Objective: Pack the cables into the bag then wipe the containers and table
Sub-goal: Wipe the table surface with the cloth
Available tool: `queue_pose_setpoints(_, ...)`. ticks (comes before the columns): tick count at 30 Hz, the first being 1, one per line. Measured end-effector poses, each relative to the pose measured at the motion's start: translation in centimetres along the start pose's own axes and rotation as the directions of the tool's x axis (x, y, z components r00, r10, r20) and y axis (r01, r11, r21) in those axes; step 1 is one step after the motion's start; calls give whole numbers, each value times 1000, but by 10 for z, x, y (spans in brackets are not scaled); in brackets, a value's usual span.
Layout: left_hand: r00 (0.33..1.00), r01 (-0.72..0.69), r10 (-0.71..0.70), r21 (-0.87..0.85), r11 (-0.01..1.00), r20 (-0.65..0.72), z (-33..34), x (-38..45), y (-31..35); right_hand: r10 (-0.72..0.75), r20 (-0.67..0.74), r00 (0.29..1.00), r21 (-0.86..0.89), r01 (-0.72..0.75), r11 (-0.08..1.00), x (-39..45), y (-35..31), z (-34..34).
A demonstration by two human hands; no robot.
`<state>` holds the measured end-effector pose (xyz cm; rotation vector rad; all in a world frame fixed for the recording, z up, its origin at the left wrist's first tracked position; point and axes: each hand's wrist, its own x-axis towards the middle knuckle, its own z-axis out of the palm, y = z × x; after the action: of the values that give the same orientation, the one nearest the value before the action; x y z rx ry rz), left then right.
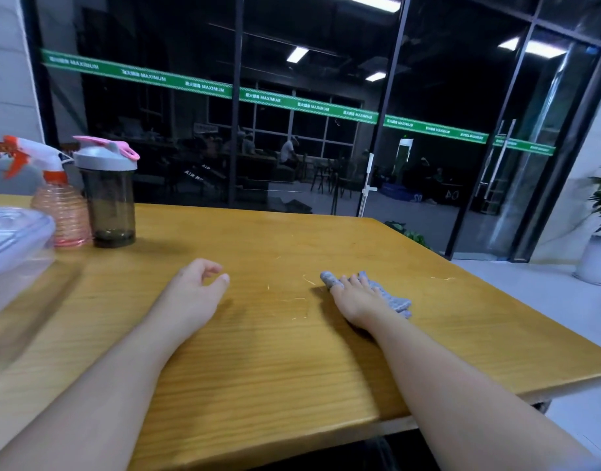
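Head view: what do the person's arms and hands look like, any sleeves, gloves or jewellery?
Both forearms are bare up to the frame's lower edge: no sleeves show. The left hand and right hand wear no gloves, and no rings, watch or bracelets are visible. No markings show.

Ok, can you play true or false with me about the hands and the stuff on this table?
1. The right hand presses a grey cloth on the table. True.
2. The left hand holds the spray bottle. False: it holds nothing and is apart from the bottle.
3. The shaker cup has a pink lid flap. True.
4. The shaker cup lies on its side. False: it stands upright beside the spray bottle.
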<state>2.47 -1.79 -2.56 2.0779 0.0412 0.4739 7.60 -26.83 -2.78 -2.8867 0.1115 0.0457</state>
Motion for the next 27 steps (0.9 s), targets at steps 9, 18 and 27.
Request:
queue_pose_setpoints(9, 1000, 1, -1, -27, 1000, 5, 3, 1, -3, -284, 106, 953, 365, 228, 903, -38, -79, 6)
queue_pose_setpoints(18, 993, -25, 29, -41, 999, 111, 3, -14, 11, -420, 138, 897, -24, 427, 904, -52, -65, 25)
queue_pose_setpoints(27, 990, -26, 19, 46, 999, 142, 1, -23, 14, -249, 105, 963, -89, 259, 962, -50, 20, 1)
